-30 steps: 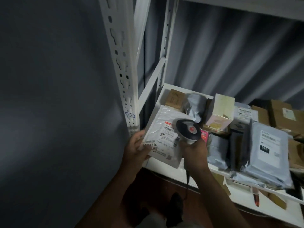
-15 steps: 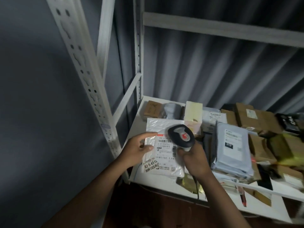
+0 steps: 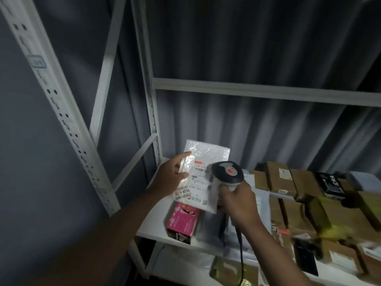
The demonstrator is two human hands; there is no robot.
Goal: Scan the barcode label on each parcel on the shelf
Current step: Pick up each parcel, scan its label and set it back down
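Parcel (image 3: 203,175), white bubble mailer with barcode label (image 3: 199,178), standing raised near shelf (image 3: 153,228) left end, left hand (image 3: 172,178) pinching its left edge. Right hand (image 3: 238,201) gripping scanner (image 3: 226,173) just beside label. Pink box (image 3: 182,220) lying below.

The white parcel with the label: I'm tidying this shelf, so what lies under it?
Below the white parcel, held by the left hand, a pink box lies on the shelf. The parcel covers the box's far end.
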